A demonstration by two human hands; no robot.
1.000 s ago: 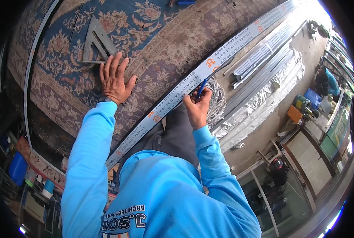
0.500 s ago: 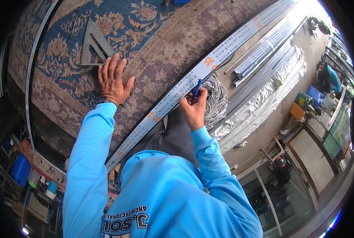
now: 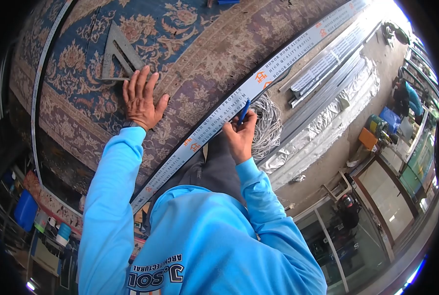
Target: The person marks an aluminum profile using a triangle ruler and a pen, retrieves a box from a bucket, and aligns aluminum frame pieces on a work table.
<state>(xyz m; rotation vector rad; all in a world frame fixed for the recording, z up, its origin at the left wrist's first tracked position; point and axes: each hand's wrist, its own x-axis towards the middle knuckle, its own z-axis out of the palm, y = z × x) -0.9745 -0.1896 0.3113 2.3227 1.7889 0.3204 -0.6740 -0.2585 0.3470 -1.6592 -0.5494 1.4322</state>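
Observation:
My left hand (image 3: 143,101) lies flat with fingers spread on the patterned carpet (image 3: 199,59). Its fingertips meet the lower corner of a grey metal set square (image 3: 112,51), a triangle with a cut-out middle. My right hand (image 3: 241,135) is closed around a blue pen (image 3: 244,111), which stands up slantwise from the fingers. That hand is at the near edge of a long aluminum profile (image 3: 219,112), covered in printed film with orange logos. The profile runs diagonally across the carpet's edge, in front of my body. The pen's lower tip is hidden by my fingers.
Beyond my right hand lies a coil of wire or cord (image 3: 267,123) on the floor. Wrapped profiles (image 3: 327,118) stretch alongside it. A thin metal strip (image 3: 36,98) borders the carpet at left. Another person in blue (image 3: 413,101) is at far right, near a glass-paned frame (image 3: 389,196).
Almost nothing differs. My left hand and the set square sit very slightly further right in view; the right hand keeps its hold on the pen.

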